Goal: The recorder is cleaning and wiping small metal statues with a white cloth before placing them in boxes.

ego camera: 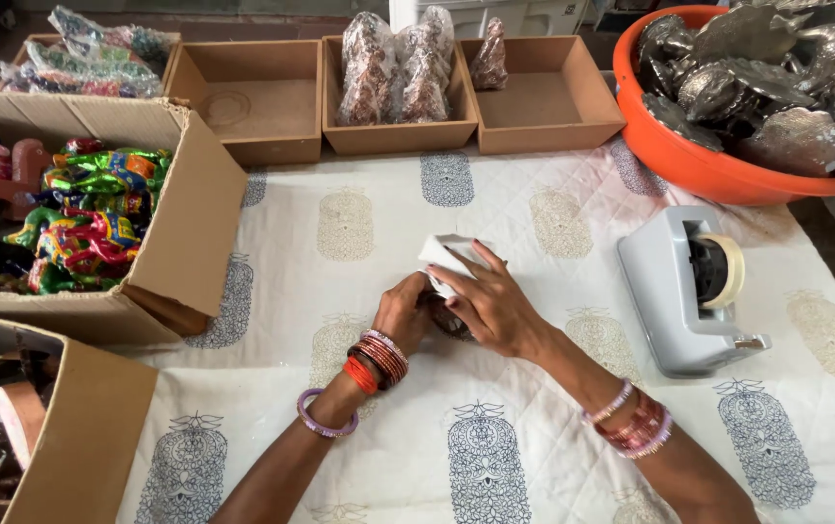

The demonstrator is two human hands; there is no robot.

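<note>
Both my hands meet at the middle of the table over a small dark object partly wrapped in white paper [444, 254]. My left hand [404, 309] grips it from the left side, fingers curled. My right hand [490, 303] lies over the top and presses the paper down with the fingers. Only a dark sliver of the object [450, 323] shows beneath my hands. Bangles sit on both wrists.
A grey tape dispenser [677, 291] stands to the right. An orange tub [689, 160] of silvery metal figures is at the back right. Brown trays [260, 97] line the back, one holding wrapped pieces [393, 68]. A cardboard box [185, 233] of colourful figures is left.
</note>
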